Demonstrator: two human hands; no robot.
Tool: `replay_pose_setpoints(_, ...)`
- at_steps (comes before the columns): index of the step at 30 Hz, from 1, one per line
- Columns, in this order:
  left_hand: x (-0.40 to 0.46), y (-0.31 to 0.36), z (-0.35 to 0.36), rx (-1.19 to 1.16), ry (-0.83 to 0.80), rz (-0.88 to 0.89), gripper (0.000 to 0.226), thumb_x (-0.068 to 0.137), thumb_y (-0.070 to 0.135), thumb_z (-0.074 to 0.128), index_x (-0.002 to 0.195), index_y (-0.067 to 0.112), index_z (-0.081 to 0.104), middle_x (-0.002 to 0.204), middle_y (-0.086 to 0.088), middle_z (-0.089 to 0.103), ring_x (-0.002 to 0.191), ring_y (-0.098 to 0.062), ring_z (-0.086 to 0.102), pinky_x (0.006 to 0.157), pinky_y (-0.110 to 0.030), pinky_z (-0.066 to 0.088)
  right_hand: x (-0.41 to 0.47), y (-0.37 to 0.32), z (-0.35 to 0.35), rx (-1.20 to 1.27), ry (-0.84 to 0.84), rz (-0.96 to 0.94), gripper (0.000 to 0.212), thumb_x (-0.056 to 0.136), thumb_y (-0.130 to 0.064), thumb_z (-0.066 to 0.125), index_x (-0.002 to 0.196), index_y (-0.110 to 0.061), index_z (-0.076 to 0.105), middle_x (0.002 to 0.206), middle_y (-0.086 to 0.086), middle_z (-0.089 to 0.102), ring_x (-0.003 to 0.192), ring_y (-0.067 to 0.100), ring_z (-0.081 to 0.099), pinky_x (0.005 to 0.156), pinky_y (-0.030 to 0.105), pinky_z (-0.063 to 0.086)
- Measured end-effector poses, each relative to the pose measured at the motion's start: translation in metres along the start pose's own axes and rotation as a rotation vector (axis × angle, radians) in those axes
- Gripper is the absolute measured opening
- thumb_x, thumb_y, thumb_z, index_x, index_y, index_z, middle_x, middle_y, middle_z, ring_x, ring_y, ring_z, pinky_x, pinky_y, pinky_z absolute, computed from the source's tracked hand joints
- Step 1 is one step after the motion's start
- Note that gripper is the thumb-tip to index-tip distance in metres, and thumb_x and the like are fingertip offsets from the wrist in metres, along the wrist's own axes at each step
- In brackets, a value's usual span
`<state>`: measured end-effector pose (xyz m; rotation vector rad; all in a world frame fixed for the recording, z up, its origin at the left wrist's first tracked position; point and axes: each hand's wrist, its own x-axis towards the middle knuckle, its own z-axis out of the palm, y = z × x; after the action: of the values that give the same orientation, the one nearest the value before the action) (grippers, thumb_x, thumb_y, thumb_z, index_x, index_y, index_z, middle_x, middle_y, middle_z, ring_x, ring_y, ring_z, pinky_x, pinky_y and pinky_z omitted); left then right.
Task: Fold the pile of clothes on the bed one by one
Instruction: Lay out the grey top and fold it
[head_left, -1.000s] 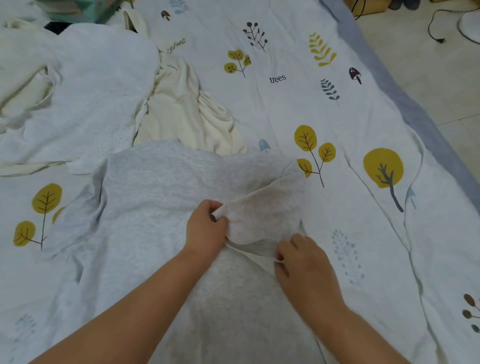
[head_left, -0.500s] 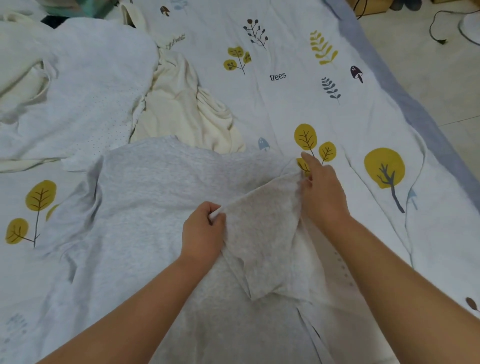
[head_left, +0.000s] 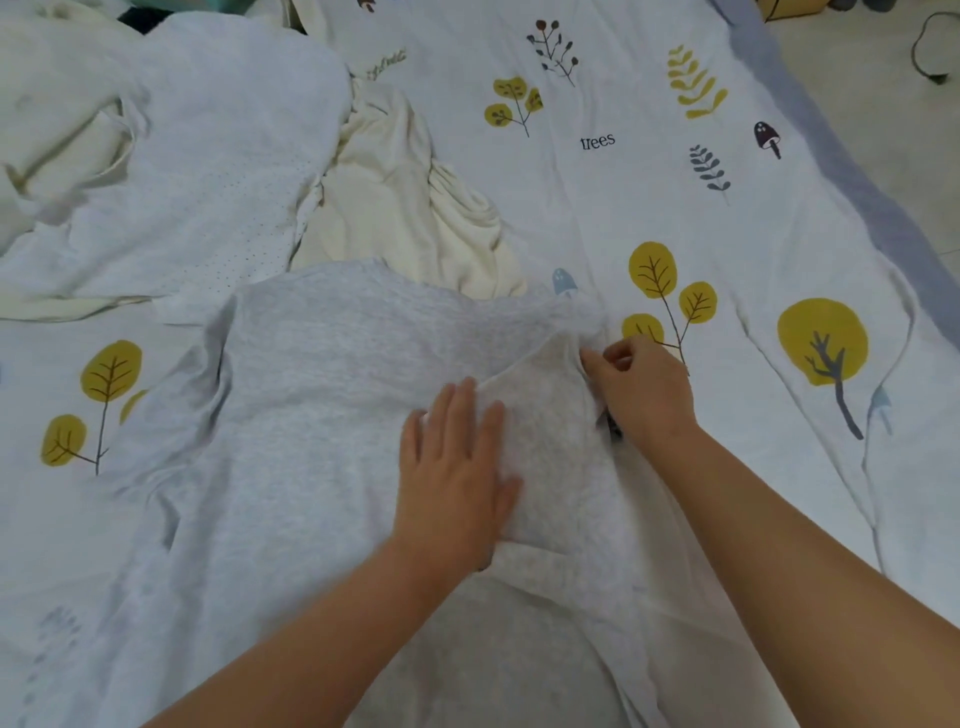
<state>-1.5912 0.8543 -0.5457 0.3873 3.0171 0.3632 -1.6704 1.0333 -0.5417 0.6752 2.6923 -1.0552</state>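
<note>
A light grey shirt (head_left: 322, 374) lies spread flat on the bed in front of me. Its right sleeve (head_left: 550, 447) is folded inward over the body. My left hand (head_left: 457, 478) rests flat on that sleeve, fingers apart and palm down. My right hand (head_left: 644, 389) pinches the shirt's edge at the right shoulder fold. A cream garment (head_left: 410, 208) lies crumpled just beyond the shirt. A white dotted garment (head_left: 197, 171) is heaped at the far left.
The bed sheet (head_left: 649, 197) is white with yellow tree and leaf prints and a grey-blue border (head_left: 852, 171) on the right. Beyond the border is tiled floor with a black cable (head_left: 924, 47). More cloth lies bunched at the top left corner.
My left hand let go of the sleeve corner and now presses flat on the folded sleeve. My right hand shifted slightly and now pinches the shoulder edge.
</note>
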Motion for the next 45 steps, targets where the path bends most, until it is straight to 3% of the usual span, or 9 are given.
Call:
replay_pose_setpoints(6,-0.017,-0.008,0.028,0.070,-0.248,0.065,0.092,0.074,0.078,0.015,0.141,0.026,-0.021,0.147,-0.009,-0.035,0.136,-0.034,-0.032,0.105,-0.052,-0.026,0.001,-0.013,0.008,0.006,-0.163,-0.050,0.033,0.082,-0.053,0.060,0.089,-0.022,0.050,0.082,-0.010,0.053,0.075,0.012,0.052,0.067,0.033,0.045)
replay_pose_setpoints(12,-0.014,0.016,0.025,0.084,-0.229,0.114,0.090,0.072,0.075,0.031,0.142,0.018,0.038,0.149,-0.020,0.031,0.134,-0.046,0.027,0.103,-0.066,0.021,0.028,-0.013,-0.019,-0.140,0.164,-0.071,0.027,0.097,-0.024,0.041,0.078,-0.008,0.053,0.079,0.010,0.053,0.072,0.024,0.045,0.062,0.031,0.030)
replay_pose_setpoints(19,-0.010,0.023,0.031,0.067,-0.250,0.091,0.088,0.076,0.070,0.030,0.149,0.022,0.016,0.155,-0.011,-0.004,0.141,-0.041,-0.006,0.111,-0.064,-0.002,0.014,-0.005,-0.007,-0.195,0.404,-0.128,0.044,0.089,-0.014,0.050,0.131,-0.002,0.042,0.126,0.027,0.046,0.116,0.042,0.043,0.089,0.047,0.036)
replay_pose_setpoints(22,-0.018,0.007,0.017,0.037,-0.253,0.133,0.079,0.081,0.062,0.034,0.147,0.020,0.023,0.156,-0.010,-0.001,0.143,-0.036,-0.002,0.106,-0.069,0.006,-0.013,0.004,0.016,-0.556,0.151,-0.443,0.054,0.092,-0.026,0.052,0.141,-0.009,0.037,0.145,0.024,0.032,0.133,0.037,0.030,0.101,0.049,0.029)
replay_pose_setpoints(27,-0.029,-0.061,-0.025,-0.165,0.094,-0.059,0.039,0.078,0.029,0.054,0.108,0.006,0.066,0.121,-0.022,0.059,0.112,-0.039,0.058,0.092,-0.060,0.044,-0.023,-0.001,0.023,-0.658,-0.018,-0.368,0.057,0.096,-0.032,0.041,0.147,-0.014,0.025,0.155,0.018,0.016,0.143,0.033,0.013,0.111,0.047,0.018)
replay_pose_setpoints(32,-0.026,-0.165,-0.065,-0.199,0.284,-0.588,0.035,0.081,-0.002,0.049,0.116,-0.006,0.055,0.124,-0.028,0.051,0.115,-0.042,0.045,0.099,-0.039,0.028,-0.052,-0.033,0.034,-0.480,0.031,-0.544,0.050,0.082,-0.007,0.065,0.129,0.003,0.051,0.131,0.032,0.045,0.122,0.047,0.044,0.096,0.053,0.038)
replay_pose_setpoints(38,0.006,-0.243,-0.078,-0.538,0.065,-0.866,0.036,0.098,0.021,0.042,0.130,0.005,0.050,0.130,-0.016,0.052,0.119,-0.034,0.048,0.102,-0.038,0.034,-0.084,-0.053,0.056,-0.396,-0.056,-0.559,0.044,0.081,-0.004,0.065,0.123,0.004,0.056,0.127,0.028,0.051,0.118,0.045,0.048,0.095,0.050,0.039)
replay_pose_setpoints(41,0.014,-0.248,-0.080,-0.549,-0.081,-0.777,0.025,0.089,0.021,0.057,0.066,0.018,0.065,0.059,0.000,0.051,0.062,-0.022,0.046,0.066,-0.028,0.038,-0.093,-0.056,0.064,-0.351,-0.046,-0.573,0.040,0.078,-0.001,0.068,0.117,0.005,0.060,0.121,0.029,0.054,0.113,0.045,0.052,0.093,0.049,0.042)
replay_pose_setpoints(45,0.016,-0.247,-0.092,-0.444,-0.002,-0.760,0.034,0.094,0.020,0.048,0.061,0.010,0.046,0.061,-0.002,0.044,0.066,-0.020,0.042,0.053,-0.027,0.030,-0.097,-0.056,0.068,-0.388,-0.089,-0.544,0.036,0.086,-0.009,0.061,0.121,0.000,0.058,0.129,0.025,0.050,0.121,0.039,0.046,0.098,0.046,0.036)
